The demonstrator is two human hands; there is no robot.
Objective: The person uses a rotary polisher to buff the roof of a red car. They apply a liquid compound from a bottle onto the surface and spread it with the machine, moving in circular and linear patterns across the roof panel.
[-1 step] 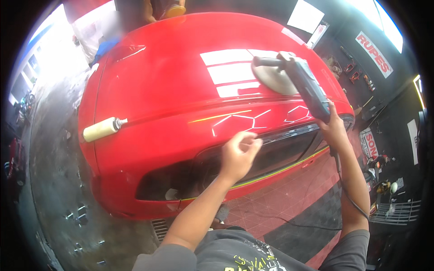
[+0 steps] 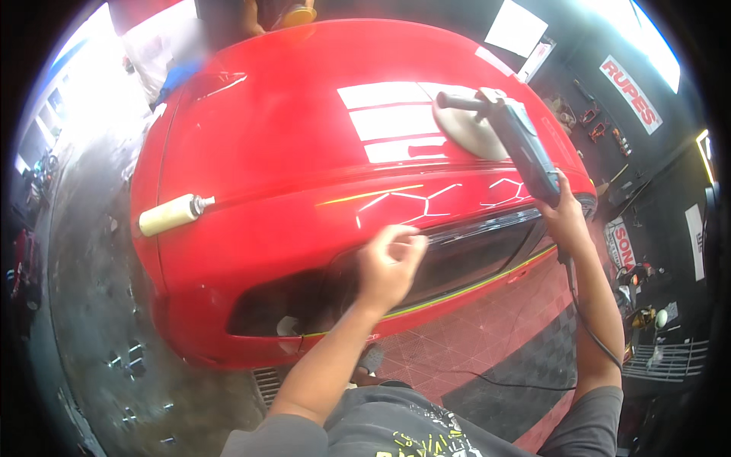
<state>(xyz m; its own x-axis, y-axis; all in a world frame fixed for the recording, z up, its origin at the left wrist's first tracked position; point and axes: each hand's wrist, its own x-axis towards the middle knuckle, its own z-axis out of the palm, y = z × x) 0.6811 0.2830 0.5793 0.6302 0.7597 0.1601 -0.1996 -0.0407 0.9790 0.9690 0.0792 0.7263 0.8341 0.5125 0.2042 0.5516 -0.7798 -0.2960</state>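
Observation:
My right hand (image 2: 562, 217) is wrapped round the rear end of a grey polisher (image 2: 524, 145). The polisher's round pale pad (image 2: 466, 131) lies against the red car's roof (image 2: 266, 129), and its side handle points left with no hand on it. Bare and loosely curled, my left hand (image 2: 392, 263) hovers over the side window edge, a gap between thumb and fingers, apart from the polisher. At the left of the roof, a pale yellow bottle (image 2: 169, 215) with a silvery cap lies on its side.
Across the car, another person's hand (image 2: 253, 29) shows near a yellow round pad (image 2: 298, 15). The polisher's black cord (image 2: 579, 312) trails along my right forearm to the floor. A metal rack (image 2: 666, 362) stands at the right. Light strips reflect on the red paint.
My left hand has drawn back a little to the left and down. The polisher's pad and side handle have shifted slightly right on the roof.

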